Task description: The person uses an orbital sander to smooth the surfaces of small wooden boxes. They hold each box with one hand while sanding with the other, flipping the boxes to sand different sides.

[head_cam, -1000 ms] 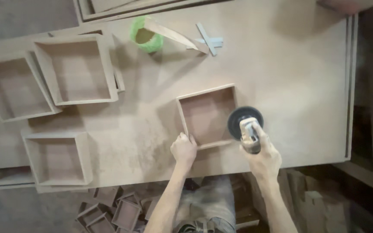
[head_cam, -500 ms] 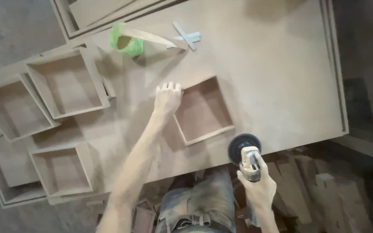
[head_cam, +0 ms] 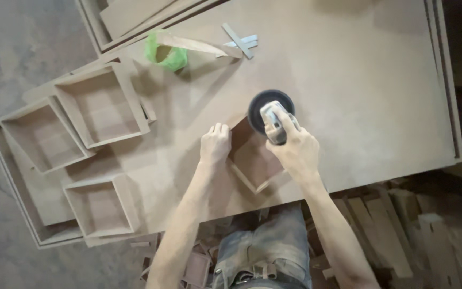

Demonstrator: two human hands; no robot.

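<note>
- The bench (head_cam: pixel 359 80), a broad brown board, fills most of the view and carries everything else.
- Three open wooden trays sit at the bench's 9 o'clock side: one tray (head_cam: pixel 101 104) nearest the middle, a second tray (head_cam: pixel 44 135) to its left, a third tray (head_cam: pixel 102 206) at 7 o'clock, close to the near edge.
- A small wooden box (head_cam: pixel 252 160) sits near the bench's near edge, at about 6 o'clock, turned cornerwise, between the two hands.
- The right hand (head_cam: pixel 295 152) is at the box's 2 o'clock corner, its fingers clamped round the grey body of a sander (head_cam: pixel 271 115), whose dark round pad lies over that far corner of the box.
- The left hand (head_cam: pixel 215 144) rests on the box's 9 o'clock side, fingers together and curled over the rim, pressing it down.
- A green roll of tape (head_cam: pixel 167 53) lies at 11 o'clock, well apart from the hands.
- A long wooden strip (head_cam: pixel 201 45) lies across the roll and points towards 3 o'clock.
- Thin crossed slats (head_cam: pixel 239 42) lie at 12 o'clock, touching the strip's end.
</note>
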